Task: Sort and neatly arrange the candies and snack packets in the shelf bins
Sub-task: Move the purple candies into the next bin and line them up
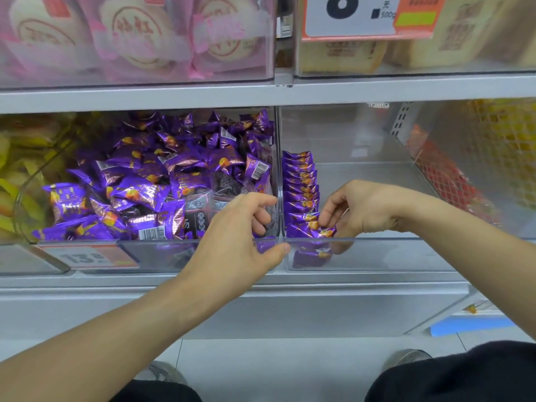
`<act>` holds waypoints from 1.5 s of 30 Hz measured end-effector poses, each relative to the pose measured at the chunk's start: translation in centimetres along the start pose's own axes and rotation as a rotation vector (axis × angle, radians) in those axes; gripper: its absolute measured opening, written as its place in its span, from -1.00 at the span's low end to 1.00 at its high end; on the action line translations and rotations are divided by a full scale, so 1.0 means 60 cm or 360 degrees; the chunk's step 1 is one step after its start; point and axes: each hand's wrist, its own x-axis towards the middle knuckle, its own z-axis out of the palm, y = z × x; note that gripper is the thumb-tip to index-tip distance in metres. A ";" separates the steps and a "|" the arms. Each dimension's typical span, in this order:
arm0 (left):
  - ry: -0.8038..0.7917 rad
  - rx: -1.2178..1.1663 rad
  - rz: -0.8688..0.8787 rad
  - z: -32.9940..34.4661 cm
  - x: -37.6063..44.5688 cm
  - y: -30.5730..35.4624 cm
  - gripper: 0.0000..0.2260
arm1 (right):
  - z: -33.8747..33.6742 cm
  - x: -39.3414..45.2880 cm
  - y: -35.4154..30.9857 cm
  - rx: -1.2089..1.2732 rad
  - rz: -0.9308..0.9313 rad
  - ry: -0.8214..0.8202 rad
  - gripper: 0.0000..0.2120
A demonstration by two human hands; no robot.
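Far left there's a bin of yellow snacks, blurry, can't make out more. Next to it the middle bin is heaped with purple candies lying every which way, no common direction, plus a few dark packets mixed in near its front right corner. A price tag sits on its front wall at the left.

The left hand comes in from the lower left, forearm angled up and right, and reaches over that bin's front right corner. Its thumb presses the front edge right where the two bins meet, and the fingers curl down inside; can't tell if they've got anything.

The right bin holds a tidy row of the same candies along its left wall, running front to back, each one standing on edge with its long axis across the bin. The right hand enters from the right, wrist bent, fingers pointing down and left, pinching the front candy at the row's near end by the front wall. One more candy shows through the front wall, low down.
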 end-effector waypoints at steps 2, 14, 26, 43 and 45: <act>0.0004 0.0008 0.0011 0.002 -0.001 0.000 -0.46 | 0.001 0.000 0.005 0.0036 -0.0012 0.0030 -0.61; 0.0028 0.0008 -0.0013 0.011 -0.004 0.002 -0.49 | 0.010 0.003 0.003 0.0167 0.0143 -0.0090 -0.58; 0.0021 -0.0006 -0.0014 0.011 -0.002 0.002 -0.49 | 0.011 0.003 -0.002 0.0317 0.0230 -0.0028 -0.76; 0.0020 -0.0008 -0.0016 0.008 -0.003 0.001 -0.51 | 0.016 0.000 0.003 0.0236 0.0181 -0.0143 -0.65; 0.0020 -0.0002 -0.0020 0.007 -0.003 0.002 -0.51 | 0.018 0.001 0.003 0.0299 0.0173 -0.0131 -0.73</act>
